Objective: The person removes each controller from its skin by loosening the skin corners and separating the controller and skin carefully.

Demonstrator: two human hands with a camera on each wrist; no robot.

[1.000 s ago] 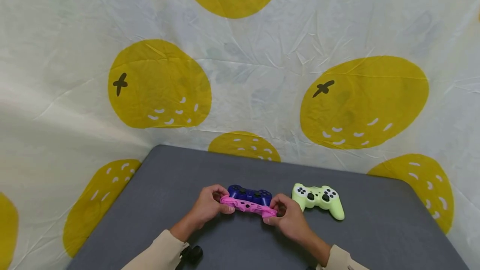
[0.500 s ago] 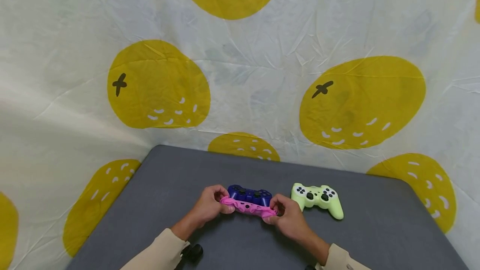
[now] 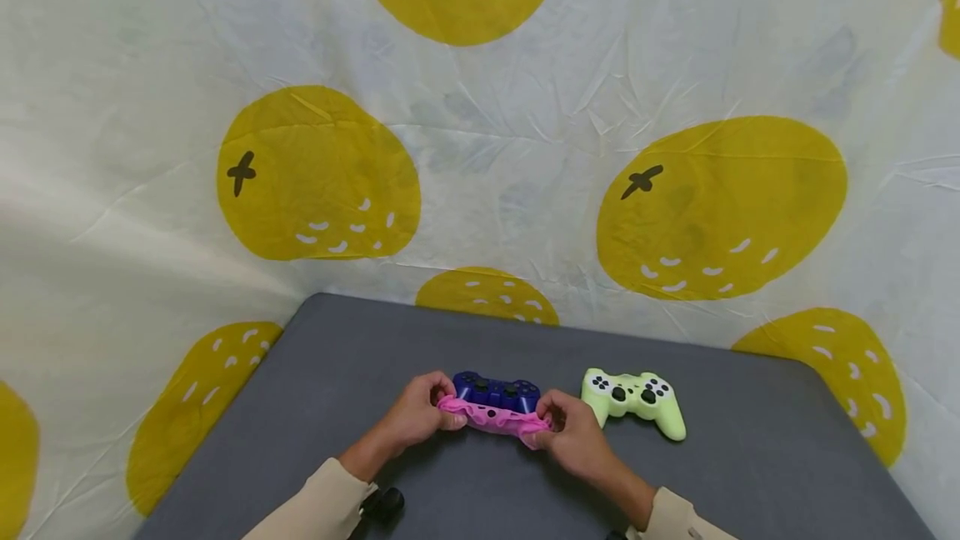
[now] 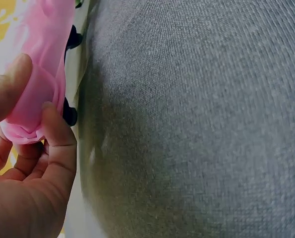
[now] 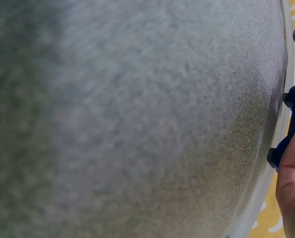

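Observation:
A dark blue game controller [image 3: 495, 391] is held in the middle of the head view, its sticks and buttons facing up. Over its near side stretches a pink, wrinkled rubbery cover [image 3: 491, 417]. My left hand [image 3: 415, 415] pinches the cover's left end between thumb and fingers, seen close in the left wrist view, where the pink cover [image 4: 43, 69] hides most of the controller. At the other end my right hand [image 3: 577, 437] pinches the cover's right corner. The right wrist view catches only part of the right hand [image 5: 292, 186] and the blue controller [image 5: 292, 130].
A pale green game controller [image 3: 633, 398] lies on the dark grey table [image 3: 360, 332], just right of my right hand. Behind and to the left hangs a white cloth [image 3: 510, 190] with yellow fruit prints. A black wrist device [image 3: 384, 505] sits by the left sleeve [image 3: 322, 502].
The hands, cover and blue controller have shifted very slightly left in the head view, along with a small movement of the view itself. Both hands keep their hold.

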